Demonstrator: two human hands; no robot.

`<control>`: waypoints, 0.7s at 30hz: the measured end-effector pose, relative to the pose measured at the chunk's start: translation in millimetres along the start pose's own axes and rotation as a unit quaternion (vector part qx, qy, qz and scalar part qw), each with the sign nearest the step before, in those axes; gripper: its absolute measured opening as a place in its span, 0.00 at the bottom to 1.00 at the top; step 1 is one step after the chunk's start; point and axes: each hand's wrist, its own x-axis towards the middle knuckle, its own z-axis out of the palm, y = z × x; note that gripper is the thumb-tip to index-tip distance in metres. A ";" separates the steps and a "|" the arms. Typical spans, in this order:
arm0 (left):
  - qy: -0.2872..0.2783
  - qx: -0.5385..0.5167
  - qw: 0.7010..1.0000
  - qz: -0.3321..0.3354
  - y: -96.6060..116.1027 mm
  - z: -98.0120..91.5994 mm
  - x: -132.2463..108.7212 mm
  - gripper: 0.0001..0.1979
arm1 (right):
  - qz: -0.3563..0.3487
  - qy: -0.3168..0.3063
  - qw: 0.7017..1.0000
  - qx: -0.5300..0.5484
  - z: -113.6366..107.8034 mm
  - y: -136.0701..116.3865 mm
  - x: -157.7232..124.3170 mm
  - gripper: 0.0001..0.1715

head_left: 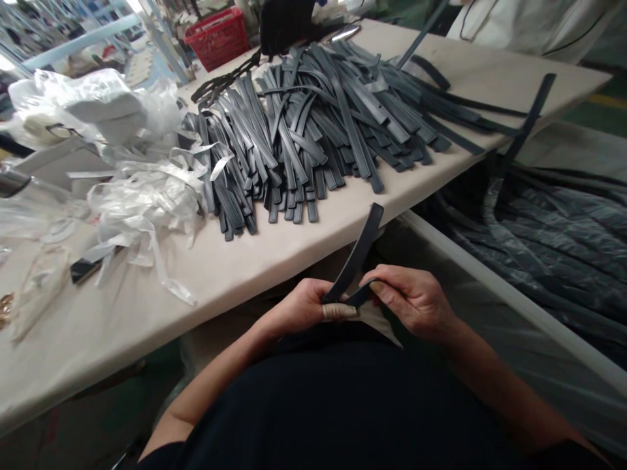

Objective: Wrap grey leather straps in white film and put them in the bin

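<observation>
A single strap (356,256) is held low over the lap, just in front of the near edge of the bench (274,248). It is apart from the bench and touched by nothing but the 2 hands. The left grip (304,307) is pinched shut on the strap's lower end between thumb and forefinger, and a tan wrap is seen around the thumb tip. The right grip (416,301) is closed narrowly on the short tail, which is turned back toward it.

The step in hand is judged to be a bend worked at that lower end. It is probably done best with the left pinch set right at the fold line. The tail is then drawn over squarely, so that the 2 edges lie flush and no twist is put into the long part. Pressure is better given with the finger pads than with the nails, since the smooth face could be marked. The long free end is best left standing clear of the bench edge, where it could catch.

The strap is seen as flat, narrow and of even width, dark grey to black with a dull sheen. Its upper end is cut square. It seems stiff enough to rise slantwise unsupported, yet it folds sharply at the grips. It is matched in colour and shape by the pile of straps (313,130) spread on the bench beyond.
</observation>
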 end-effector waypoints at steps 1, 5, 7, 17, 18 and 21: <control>-0.002 0.020 1.000 -0.008 -3.9 -1.8 1.6 0.16 | 0.009 0.018 1.000 0.003 -1.2 2.4 -2.5 0.13; -0.002 0.127 0.991 -0.037 -20.8 -4.3 2.2 0.18 | 0.082 0.127 0.988 0.037 -10.9 16.6 -16.9 0.13; 0.020 0.142 0.989 -0.023 -26.7 -3.1 0.9 0.17 | 0.117 0.177 0.975 0.064 -22.6 25.9 -25.2 0.13; 0.360 -0.129 0.891 0.246 24.0 -49.9 9.2 0.21 | 0.177 0.624 0.759 0.058 -151.2 61.8 -103.6 0.11; 0.355 -0.127 0.890 0.257 34.0 -53.3 15.6 0.21 | 0.177 0.654 0.734 0.043 -163.4 65.8 -116.2 0.12; 0.295 -0.107 0.921 0.232 62.1 -46.8 45.3 0.20 | 0.167 0.729 0.664 -0.015 -196.9 76.2 -157.8 0.13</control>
